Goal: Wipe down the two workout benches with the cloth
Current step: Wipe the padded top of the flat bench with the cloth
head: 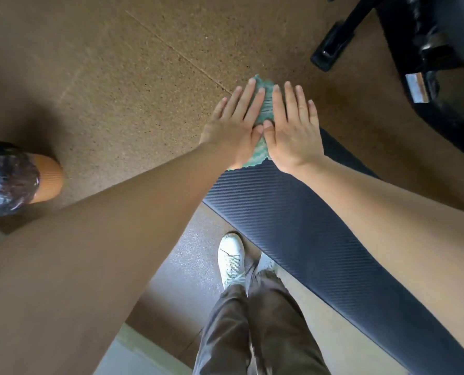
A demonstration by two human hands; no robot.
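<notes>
Fingers (252,97) of both hands are spread flat, clenched on nothing; the green cloth (264,109) is pinned beneath the palms rather than grasped. The left hand (232,123) and right hand (291,131) are laid side by side, thumbs touching, at the far end of the dark ribbed counter (293,228). Part of the cloth is seen overhanging that end, above the cork floor (117,77). A second black bench frame (428,58) is noted nearby, upper right. Risk, as judged: with the cloth only pressed, a push further outward could carry it off the edge and drop it to the floor.
</notes>
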